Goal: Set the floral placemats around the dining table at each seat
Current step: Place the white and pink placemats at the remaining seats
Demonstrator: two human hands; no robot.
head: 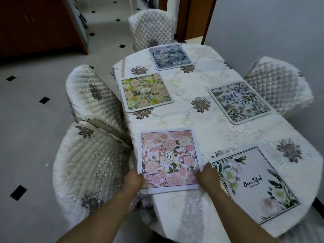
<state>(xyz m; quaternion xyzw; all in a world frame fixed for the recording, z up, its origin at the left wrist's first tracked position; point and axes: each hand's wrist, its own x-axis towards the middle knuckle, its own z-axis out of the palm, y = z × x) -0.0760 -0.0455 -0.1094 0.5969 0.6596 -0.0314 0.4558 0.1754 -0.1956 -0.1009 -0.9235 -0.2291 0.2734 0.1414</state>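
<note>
You held a pink rose placemat (169,159) with a white border. Beside it lay a white placemat (255,184) with green leaves and a black frame line. You had yellow-and-peach (146,92), blue (170,56) and botanical cream (239,101) mats on the ivory embroidered tablecloth (185,109).

Home dining room: cloth-covered table (189,109), quilted chair covers (152,28), tiled floor (35,120).

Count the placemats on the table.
5: blue placemat far end, yellow placemat left, botanical placemat right, white placemat near right, pink placemat in both hands.
</note>
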